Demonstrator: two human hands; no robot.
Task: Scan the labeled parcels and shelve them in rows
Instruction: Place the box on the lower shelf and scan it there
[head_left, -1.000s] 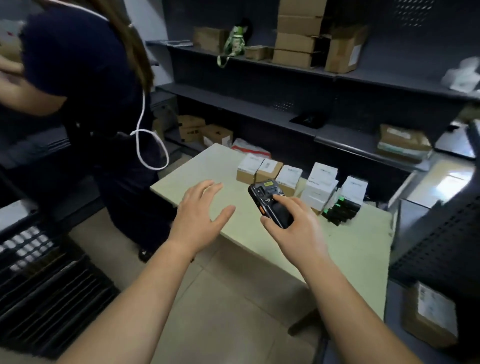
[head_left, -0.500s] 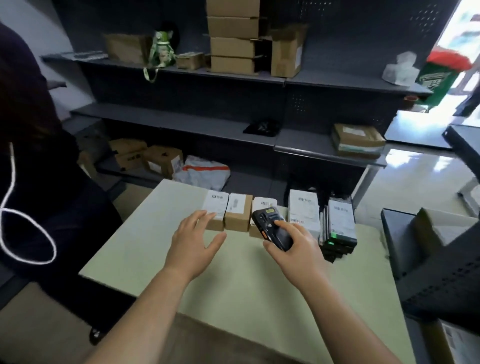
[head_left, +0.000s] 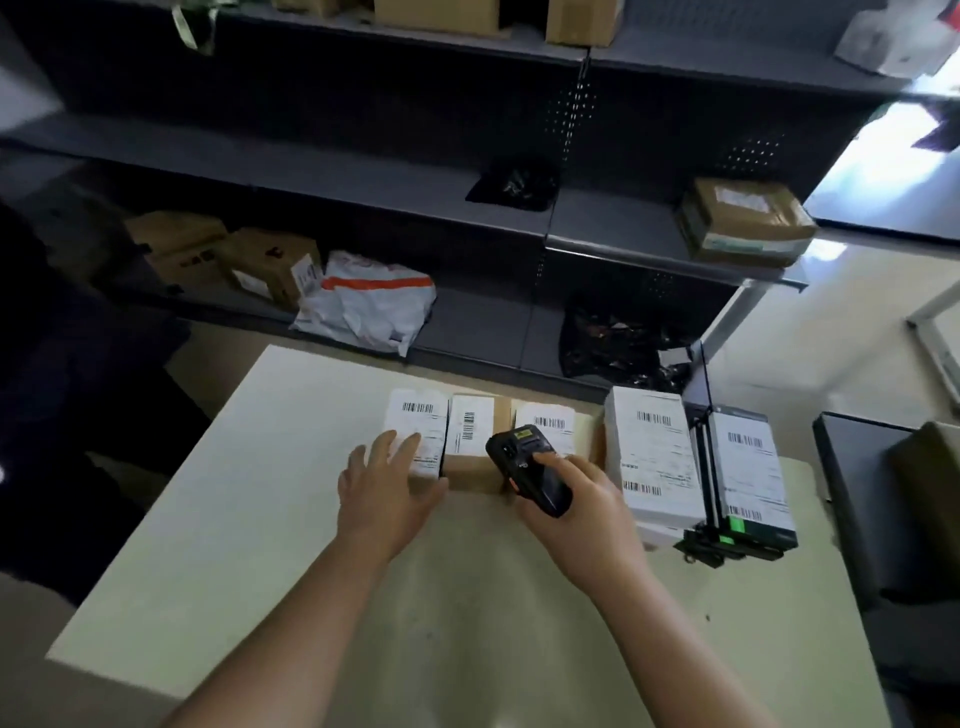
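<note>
Three small cardboard parcels with white barcode labels stand side by side on the pale green table (head_left: 260, 519): a left one (head_left: 422, 421), a middle one (head_left: 471, 441) and a right one (head_left: 550, 422). My left hand (head_left: 387, 493) lies flat with straight fingers on the near end of the left parcel. My right hand (head_left: 576, 512) grips a black handheld scanner (head_left: 527, 467), thumb on its keys, its head over the right parcel. Further right lie a taller white-labelled parcel (head_left: 652, 457) and a dark stack with a labelled top (head_left: 748, 467).
Grey shelving (head_left: 363, 176) runs behind the table, holding brown boxes (head_left: 745, 221), two cartons (head_left: 270, 265), a white and orange mailer bag (head_left: 369, 306) and black bags (head_left: 618, 343). A person in dark clothing (head_left: 57, 395) stands at the left. Another dark shelf (head_left: 857, 499) is at the right.
The view has dropped and closed in on the table. My left hand has reached forward onto the left parcel. My right hand has carried the scanner forward over the row.
</note>
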